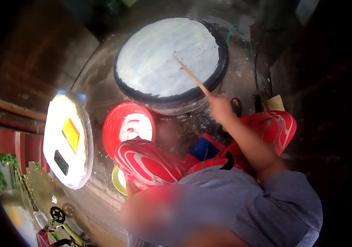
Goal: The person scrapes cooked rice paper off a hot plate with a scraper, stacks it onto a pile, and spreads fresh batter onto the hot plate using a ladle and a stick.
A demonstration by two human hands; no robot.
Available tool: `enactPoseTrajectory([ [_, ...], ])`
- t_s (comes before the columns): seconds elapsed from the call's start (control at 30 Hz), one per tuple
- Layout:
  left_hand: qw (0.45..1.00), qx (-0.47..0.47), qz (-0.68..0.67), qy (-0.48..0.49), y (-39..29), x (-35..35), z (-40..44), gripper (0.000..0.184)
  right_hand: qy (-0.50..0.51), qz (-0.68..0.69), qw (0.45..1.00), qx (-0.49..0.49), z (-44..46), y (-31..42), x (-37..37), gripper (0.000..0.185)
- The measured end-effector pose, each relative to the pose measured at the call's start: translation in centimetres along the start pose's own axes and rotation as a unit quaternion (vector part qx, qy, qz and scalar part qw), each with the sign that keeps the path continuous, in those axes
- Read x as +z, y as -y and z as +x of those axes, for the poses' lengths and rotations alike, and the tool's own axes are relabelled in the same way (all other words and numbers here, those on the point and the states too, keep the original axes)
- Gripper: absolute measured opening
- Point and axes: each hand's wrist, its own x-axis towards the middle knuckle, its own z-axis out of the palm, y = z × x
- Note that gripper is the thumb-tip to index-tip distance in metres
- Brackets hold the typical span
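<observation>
My right hand (221, 109) is closed around the lower end of a thin wooden stick (192, 76). The stick's tip is over a thin white sheet (159, 53), spread across a round drum-like stand with a dark rim (223, 61). A few small dark specks or holes show in the sheet near the tip. I cannot tell whether the tip touches it. My left hand is not visible; a bit of skin shows by my left knee, and a blurred patch covers the area beside it.
A red basin (109, 129) with white contents stands by my left knee, partly over a yellow-green bowl (116, 181). Left of it, a white-topped round surface (56, 127) carries a yellow item (71, 135) and a phone (61, 162). A bicycle (67, 230) is at lower left.
</observation>
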Motion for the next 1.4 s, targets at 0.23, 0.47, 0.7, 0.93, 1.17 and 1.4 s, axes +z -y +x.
enactPoseTrajectory([
  [0.23,1.000,0.000,-0.001,0.001,0.5,-0.2,-0.3,0.036,0.187,0.507,0.803,0.252,-0.1,-0.7,-2.1,0.041],
  [0.47,1.000,-0.001,-0.004,-0.002,0.8,-0.4,-0.3,0.037,0.126,0.465,0.854,0.197,-1.7,-3.3,-0.6,0.038],
  [0.7,1.000,-0.002,-0.004,0.001,1.0,-0.1,-0.5,0.037,0.035,0.422,0.879,0.218,1.4,-3.3,-2.0,0.042],
  [0.93,1.000,0.002,-0.016,-0.001,1.7,-0.4,-1.3,0.038,0.158,0.630,0.757,0.070,0.6,2.5,-6.6,0.065],
  [1.17,1.000,-0.006,-0.020,-0.006,2.8,-1.1,-2.2,0.038,0.015,0.495,0.836,0.234,0.4,-4.4,-3.7,0.040],
  [1.4,1.000,-0.008,-0.014,-0.011,2.9,-1.4,-2.0,0.039,-0.010,0.298,0.929,0.219,3.2,-5.9,-1.6,0.038],
])
